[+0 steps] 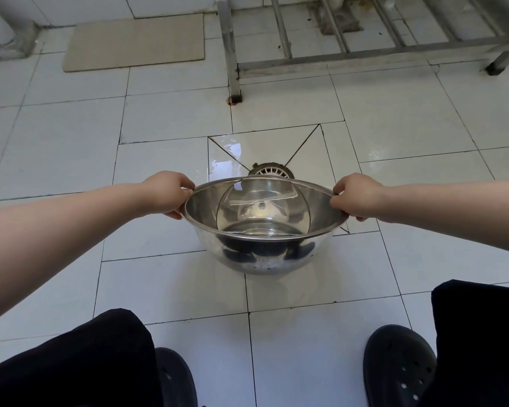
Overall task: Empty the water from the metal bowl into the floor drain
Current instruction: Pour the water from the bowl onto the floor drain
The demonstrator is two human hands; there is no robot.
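A beige rectangular mat [134, 42] with a matte surface is seen on the white tiled floor [56, 142] toward the far left corner. The left hand [163, 193] is curled over the left rim of a round, polished stainless-steel bowl [262, 227]; its fingers [185, 183] are hooked on the rim, the thumb tucked beneath. The bowl is held above the floor, tipped away from the person, and clear water [262, 210] is pooled against its far inner wall. Just beyond the far rim, the round white slotted floor drain [271, 170], ringed with dark grime, is partly hidden by the bowl. The tiles around the drain are cut diagonally, and a glossy wet patch [224, 154] lies to its left. The right rim is gripped the same way by the right hand [356, 196]. A brushed metal frame [306, 61] of square tubing stands at the far right. Black trousers and black perforated clogs [400, 365] are seen at the near edge.
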